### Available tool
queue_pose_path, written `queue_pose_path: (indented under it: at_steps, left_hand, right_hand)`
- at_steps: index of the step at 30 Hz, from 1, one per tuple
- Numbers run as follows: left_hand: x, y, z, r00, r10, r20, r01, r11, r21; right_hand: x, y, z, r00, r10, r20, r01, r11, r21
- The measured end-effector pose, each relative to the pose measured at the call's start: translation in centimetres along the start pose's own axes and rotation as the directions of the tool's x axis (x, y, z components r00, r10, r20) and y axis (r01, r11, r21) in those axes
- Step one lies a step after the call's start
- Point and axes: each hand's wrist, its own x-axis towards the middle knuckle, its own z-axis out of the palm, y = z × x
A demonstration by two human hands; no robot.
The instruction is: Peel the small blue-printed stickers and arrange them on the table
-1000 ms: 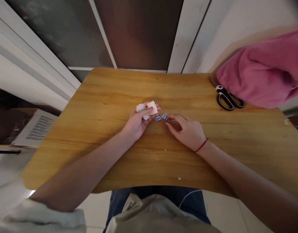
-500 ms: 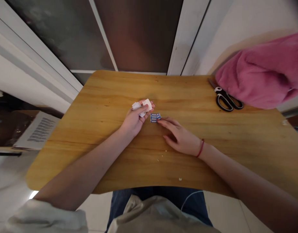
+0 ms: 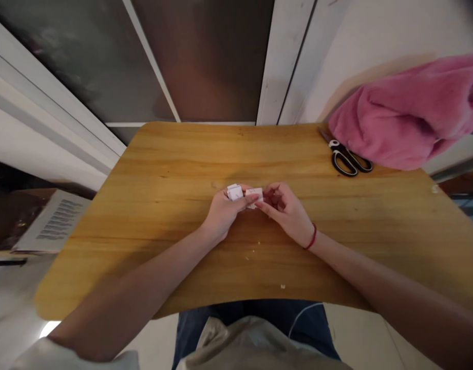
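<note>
Several small white paper slips (image 3: 235, 192) are gripped in my left hand (image 3: 223, 213), fanned out between thumb and fingers. One slip (image 3: 253, 193) with faint marks lies under the left thumb, at the right of the bunch. My right hand (image 3: 292, 216), with a red cord round the wrist, has its thumb and fingertips closed at that slip's right edge. Its other fingers are curled. Both hands are just above the middle of the wooden table (image 3: 174, 164). The blue-patterned piece is out of sight.
Black-handled scissors (image 3: 346, 158) lie at the table's back right, beside a pink plush cloth (image 3: 394, 121). Tiny white scraps (image 3: 283, 287) dot the near part of the table. An open cardboard box (image 3: 53, 221) stands to the left, below the table's edge.
My left hand has come nearer and to the right, meeting my right hand at the slips. The blue-patterned piece no longer shows on the table. The camera view has shifted slightly.
</note>
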Motion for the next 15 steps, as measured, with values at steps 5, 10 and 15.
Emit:
queue_pose_path:
  at_steps: [5, 10, 15]
  left_hand:
    - [-0.6, 0.0, 0.7, 0.998, -0.065, 0.022, 0.066, 0.996, -0.059]
    - [-0.5, 0.5, 0.4, 0.989, -0.093, 0.115, 0.102, 0.992, -0.075]
    - [-0.3, 0.0, 0.2, 0.995, -0.049, 0.091, 0.050, 0.999, -0.010]
  right_hand:
    - [0.1, -0.1, 0.0, 0.997, 0.069, -0.040, -0.065, 0.993, 0.098]
    - [0.5, 0.1, -0.6, 0.993, 0.078, -0.092, -0.070, 0.994, 0.086]
    - [0.5, 0.1, -0.9, 0.988, 0.035, -0.152, -0.042, 0.998, -0.044]
